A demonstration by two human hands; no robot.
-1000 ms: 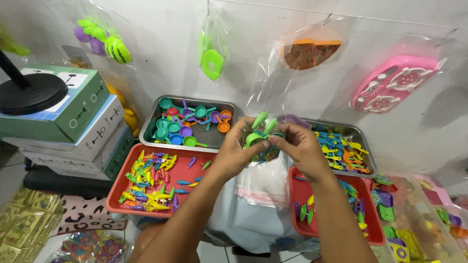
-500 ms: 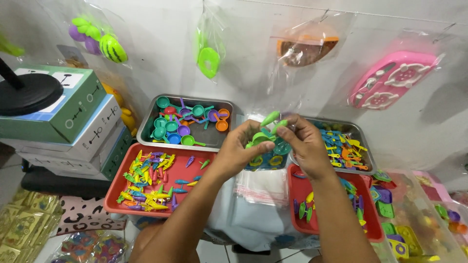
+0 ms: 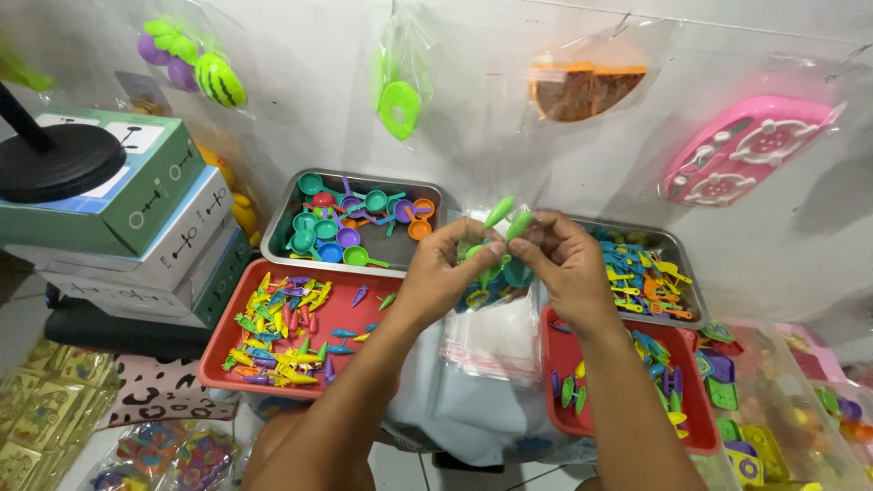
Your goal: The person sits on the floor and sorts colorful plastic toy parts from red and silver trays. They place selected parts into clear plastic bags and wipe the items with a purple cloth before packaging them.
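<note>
Your left hand (image 3: 446, 273) and right hand (image 3: 566, 265) both pinch a clear bag (image 3: 496, 273) above the bag stack (image 3: 491, 341), green toys (image 3: 506, 220) poking from its mouth. You look mid-filling; next, seat them fully inside.
</note>
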